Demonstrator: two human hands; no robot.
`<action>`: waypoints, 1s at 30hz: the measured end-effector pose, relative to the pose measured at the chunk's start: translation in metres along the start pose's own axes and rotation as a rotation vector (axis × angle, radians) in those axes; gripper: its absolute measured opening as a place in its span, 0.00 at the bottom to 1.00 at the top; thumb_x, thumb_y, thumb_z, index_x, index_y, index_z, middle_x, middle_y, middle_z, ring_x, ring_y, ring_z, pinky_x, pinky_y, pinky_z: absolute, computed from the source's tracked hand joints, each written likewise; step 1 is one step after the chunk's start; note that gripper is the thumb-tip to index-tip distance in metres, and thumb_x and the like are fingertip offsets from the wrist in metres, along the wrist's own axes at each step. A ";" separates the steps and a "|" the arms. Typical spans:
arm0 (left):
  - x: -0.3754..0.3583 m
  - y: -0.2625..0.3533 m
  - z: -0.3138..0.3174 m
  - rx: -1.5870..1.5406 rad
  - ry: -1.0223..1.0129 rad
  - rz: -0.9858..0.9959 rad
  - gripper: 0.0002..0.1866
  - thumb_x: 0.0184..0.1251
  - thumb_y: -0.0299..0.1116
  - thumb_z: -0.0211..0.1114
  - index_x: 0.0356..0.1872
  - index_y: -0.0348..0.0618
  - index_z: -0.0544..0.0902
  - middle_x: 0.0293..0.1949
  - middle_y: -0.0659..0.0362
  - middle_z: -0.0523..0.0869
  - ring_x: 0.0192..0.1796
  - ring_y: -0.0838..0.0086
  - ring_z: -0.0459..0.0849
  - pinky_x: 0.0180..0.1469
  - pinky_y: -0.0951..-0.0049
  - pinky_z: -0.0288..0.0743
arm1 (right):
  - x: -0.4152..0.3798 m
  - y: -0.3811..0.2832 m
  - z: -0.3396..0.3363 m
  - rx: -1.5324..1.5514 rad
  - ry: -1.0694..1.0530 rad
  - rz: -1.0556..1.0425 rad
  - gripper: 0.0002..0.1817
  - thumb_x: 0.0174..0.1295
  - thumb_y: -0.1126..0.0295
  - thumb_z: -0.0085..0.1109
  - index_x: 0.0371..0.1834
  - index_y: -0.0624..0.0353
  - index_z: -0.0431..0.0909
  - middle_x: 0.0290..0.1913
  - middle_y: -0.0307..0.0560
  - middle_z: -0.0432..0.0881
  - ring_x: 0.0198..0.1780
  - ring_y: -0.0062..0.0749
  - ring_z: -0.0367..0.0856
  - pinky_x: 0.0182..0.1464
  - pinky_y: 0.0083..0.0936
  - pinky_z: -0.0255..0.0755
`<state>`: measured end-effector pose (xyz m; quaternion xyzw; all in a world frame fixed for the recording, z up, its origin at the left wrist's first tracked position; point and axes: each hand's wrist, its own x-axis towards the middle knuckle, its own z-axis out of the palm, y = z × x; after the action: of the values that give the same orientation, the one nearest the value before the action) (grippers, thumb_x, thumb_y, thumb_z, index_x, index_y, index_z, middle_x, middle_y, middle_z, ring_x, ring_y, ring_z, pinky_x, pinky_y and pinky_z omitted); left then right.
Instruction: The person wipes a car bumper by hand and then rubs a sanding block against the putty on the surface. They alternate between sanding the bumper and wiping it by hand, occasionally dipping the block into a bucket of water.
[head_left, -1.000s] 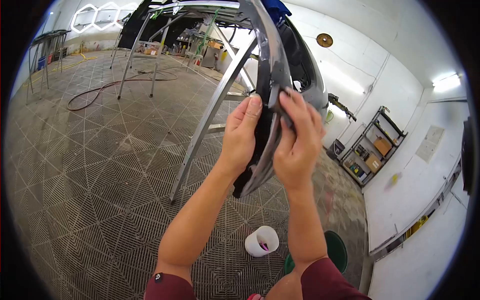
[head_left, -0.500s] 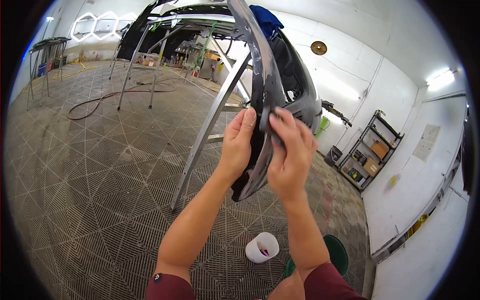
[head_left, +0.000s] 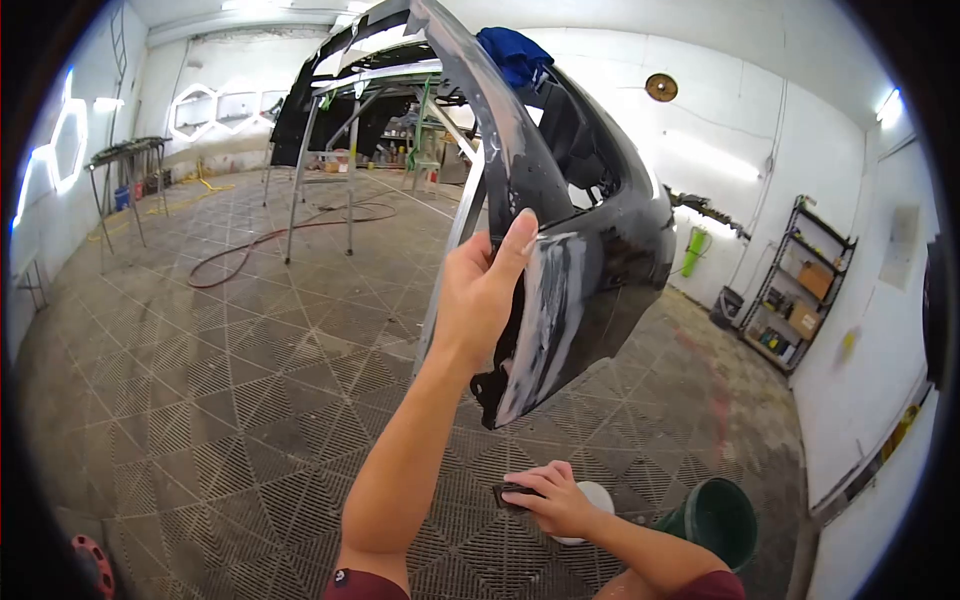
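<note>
A black car bumper (head_left: 628, 270) rests on a metal stand, its near end hanging down in front of me. Pale, scuffed streaks run along that edge. My left hand (head_left: 482, 295) is wrapped round the edge, thumb on the outer face. Lower down and away from the bumper, my right hand (head_left: 555, 502) grips a small dark sanding block (head_left: 512, 497). It is over the floor, beside a white tub (head_left: 597, 494) that my hand partly covers. A blue cloth (head_left: 515, 55) lies on top of the bumper.
A green bucket (head_left: 735, 515) stands at the lower right. Behind the bumper, a red hose (head_left: 245, 262) curls over the grated floor. A metal shelf rack (head_left: 795, 285) holds boxes by the right wall. A red ring-shaped object (head_left: 92, 565) shows at lower left.
My right hand has left the bumper's edge and moved down near the white tub, with the dark block in it. My left hand stays on the edge. The view has shifted.
</note>
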<state>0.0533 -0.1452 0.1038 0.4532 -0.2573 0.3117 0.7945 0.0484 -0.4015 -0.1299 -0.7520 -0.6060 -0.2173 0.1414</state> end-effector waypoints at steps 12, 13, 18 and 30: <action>-0.022 0.022 0.001 0.445 -0.079 -0.059 0.18 0.70 0.35 0.75 0.54 0.34 0.84 0.43 0.64 0.89 0.40 0.87 0.82 0.41 0.80 0.76 | 0.004 0.005 0.018 0.264 -0.026 -0.052 0.32 0.53 0.78 0.67 0.63 0.41 0.82 0.69 0.33 0.79 0.59 0.33 0.79 0.62 0.42 0.64; -0.024 0.018 -0.007 0.489 -0.149 -0.077 0.28 0.65 0.37 0.79 0.61 0.34 0.79 0.47 0.63 0.88 0.42 0.87 0.82 0.42 0.80 0.76 | 0.004 0.006 0.019 0.267 -0.024 -0.064 0.31 0.53 0.77 0.67 0.63 0.41 0.82 0.69 0.33 0.80 0.58 0.34 0.80 0.61 0.42 0.65; -0.043 0.034 -0.023 0.806 -0.287 -0.320 0.49 0.51 0.45 0.87 0.70 0.33 0.70 0.51 0.56 0.86 0.46 0.79 0.85 0.50 0.75 0.80 | 0.006 0.010 0.011 0.285 0.000 -0.046 0.30 0.53 0.75 0.68 0.63 0.41 0.83 0.67 0.32 0.80 0.58 0.33 0.80 0.61 0.42 0.65; -0.039 0.056 -0.004 1.657 -0.248 0.619 0.44 0.65 0.63 0.72 0.77 0.51 0.72 0.76 0.39 0.60 0.77 0.41 0.61 0.76 0.42 0.62 | -0.001 0.012 0.012 0.358 -0.009 -0.048 0.28 0.55 0.73 0.70 0.62 0.41 0.83 0.65 0.32 0.81 0.59 0.33 0.80 0.64 0.42 0.66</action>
<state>-0.0129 -0.1300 0.1064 0.8226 -0.1442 0.5469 0.0585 0.0621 -0.3994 -0.1405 -0.7011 -0.6534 -0.1058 0.2652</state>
